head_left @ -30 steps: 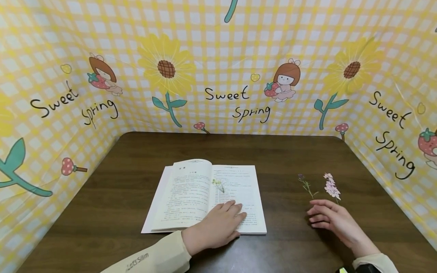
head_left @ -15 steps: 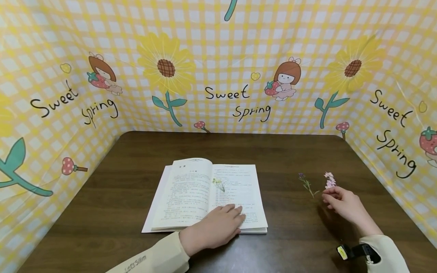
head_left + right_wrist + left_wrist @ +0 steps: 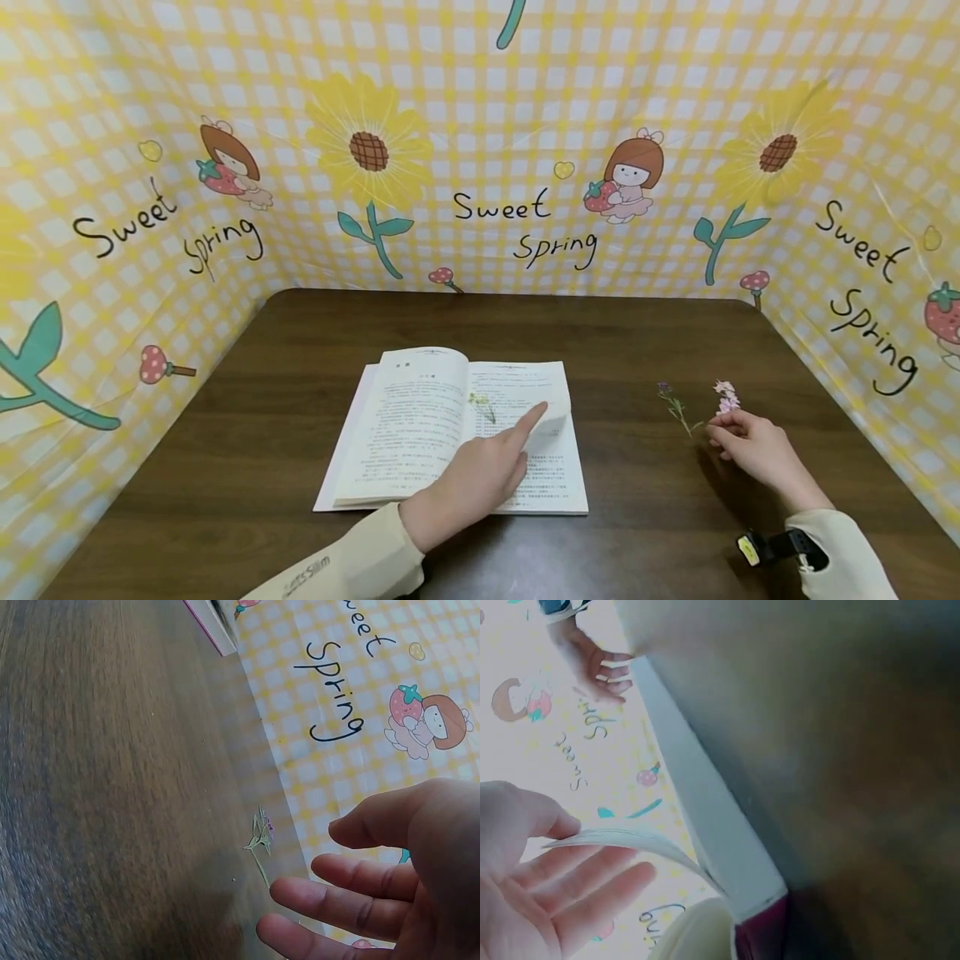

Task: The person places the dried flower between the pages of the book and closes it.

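Your left hand [image 3: 480, 475] pinches a page [image 3: 553, 423] of the book; your right hand [image 3: 761, 454] is beside the pink flower [image 3: 726, 396].
Open book [image 3: 408, 433] lies at lower center of the head view, right-hand page bent up at your left index finger; left wrist view shows paper between thumb and fingers. Yellow flower sprig [image 3: 480, 404] lies by the book's center fold. Your right hand, lower right, has fingers loosely bent and apart from the thumb in its wrist view; can't tell if it touches the pink flower, whose lower stem is hidden. Purple flower sprig [image 3: 673, 404] lies just left of that hand on the brown table [image 3: 637, 333]. Yellow checked "Sweet Spring" cloth [image 3: 495, 150] fills the upper frame.
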### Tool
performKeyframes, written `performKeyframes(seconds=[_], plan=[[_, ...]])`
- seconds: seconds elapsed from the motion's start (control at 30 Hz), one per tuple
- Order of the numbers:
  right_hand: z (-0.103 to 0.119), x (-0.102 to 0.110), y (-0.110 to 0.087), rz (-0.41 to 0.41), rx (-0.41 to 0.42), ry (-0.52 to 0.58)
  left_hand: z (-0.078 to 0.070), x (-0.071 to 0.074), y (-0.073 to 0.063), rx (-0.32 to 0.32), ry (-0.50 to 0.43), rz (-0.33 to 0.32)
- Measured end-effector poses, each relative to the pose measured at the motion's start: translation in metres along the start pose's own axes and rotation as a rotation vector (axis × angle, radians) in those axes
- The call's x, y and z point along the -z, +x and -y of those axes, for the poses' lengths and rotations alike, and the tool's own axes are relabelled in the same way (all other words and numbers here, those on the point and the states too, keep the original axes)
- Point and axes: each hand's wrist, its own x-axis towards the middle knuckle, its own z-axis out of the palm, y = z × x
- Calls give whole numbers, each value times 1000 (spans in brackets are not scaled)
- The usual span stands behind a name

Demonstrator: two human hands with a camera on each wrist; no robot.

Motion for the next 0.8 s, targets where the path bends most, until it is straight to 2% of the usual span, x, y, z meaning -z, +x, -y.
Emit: performKeyframes(seconds=[0.1,0.27,0.37,0.57,0.67,0.8], plan=[[-1,0,1,0,2,-5,5,6,2,108,-152,-45],[0,2,2,3,-2,-25,19,25,1,299,-394,-146],[0,3,2,12,-10,-31,29,38,-3,373,-493,-191],[-1,4,3,8,-2,-42,46,58,-16,544,-676,-209],[-2,5,3,-2,7,-54,52,64,-23,623,-738,-217],[-2,6,4,1,8,-54,58,72,-32,690,-803,-214]])
